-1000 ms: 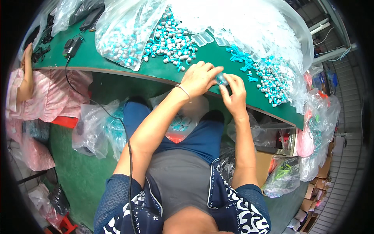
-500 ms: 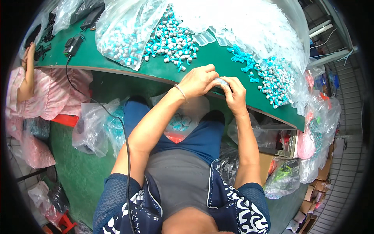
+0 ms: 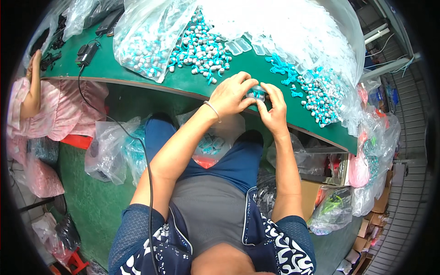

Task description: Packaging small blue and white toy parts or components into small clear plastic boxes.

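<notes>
Case of clear plastic (image 3: 255, 94), small, box-like, teal and grey bits showing inside, sits between both hands, above the near edge of the green surface (image 3: 103, 65). Left hand (image 3: 231, 94): fingers narrow, pinching the case from its left side, bracelet on the wrist. Right hand (image 3: 274, 106): thumb and fingers curled round the right side, holding the same case. Lid open or closed: cannot tell.

Beyond the hands, slightly left: loose heap of grey barrel-shaped plugs with teal cords (image 3: 201, 48). Left of that, touching it, a clear plastic bag filled with similar pieces (image 3: 146, 50). Straight ahead and to the right, a large bright mound of translucent plastic cases (image 3: 284, 27), a few lying at its near edge. Right of the hands: bundle of teal cords (image 3: 282, 67), then a second plug heap (image 3: 318, 98) just beside it.

Far left: black adapter (image 3: 85, 54) with black cable (image 3: 119, 123) running down to the person. Below, clear bag on the lap (image 3: 213, 142), teal pieces inside. Co-worker in pink patterned clothing (image 3: 75, 107) at left.
</notes>
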`<control>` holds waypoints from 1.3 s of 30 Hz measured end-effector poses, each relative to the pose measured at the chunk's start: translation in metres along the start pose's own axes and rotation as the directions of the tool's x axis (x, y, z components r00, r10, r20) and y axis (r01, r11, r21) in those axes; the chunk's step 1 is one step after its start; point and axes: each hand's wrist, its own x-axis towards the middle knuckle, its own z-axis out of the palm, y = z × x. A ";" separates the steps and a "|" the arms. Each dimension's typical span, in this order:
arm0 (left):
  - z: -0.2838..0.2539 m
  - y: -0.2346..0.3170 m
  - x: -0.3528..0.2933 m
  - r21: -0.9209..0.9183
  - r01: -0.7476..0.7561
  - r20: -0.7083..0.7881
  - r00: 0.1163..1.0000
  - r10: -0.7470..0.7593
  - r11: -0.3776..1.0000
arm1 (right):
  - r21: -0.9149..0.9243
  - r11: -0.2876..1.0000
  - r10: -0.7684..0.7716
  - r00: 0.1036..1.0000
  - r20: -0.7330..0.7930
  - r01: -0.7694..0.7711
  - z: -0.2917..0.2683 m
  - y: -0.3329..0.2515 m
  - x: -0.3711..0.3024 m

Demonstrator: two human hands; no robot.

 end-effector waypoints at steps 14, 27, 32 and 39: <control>-0.007 0.008 0.002 -0.206 0.052 -0.091 0.993 -0.072 0.977 | -0.197 0.980 -0.026 0.984 -0.177 -0.009 -0.009 -0.004 -0.007; 0.002 0.012 -0.001 0.070 0.082 -0.088 0.993 -0.075 0.994 | -0.473 0.880 0.112 0.989 0.093 -0.055 -0.014 -0.024 0.013; 0.007 0.019 0.004 0.138 0.214 -0.072 0.976 -0.206 0.967 | -0.394 0.909 0.149 0.989 0.005 -0.135 -0.005 -0.017 0.011; 0.014 0.027 0.003 0.178 0.232 -0.161 0.966 -0.204 0.956 | 0.002 0.950 0.308 0.933 -0.189 -0.313 -0.013 -0.014 0.011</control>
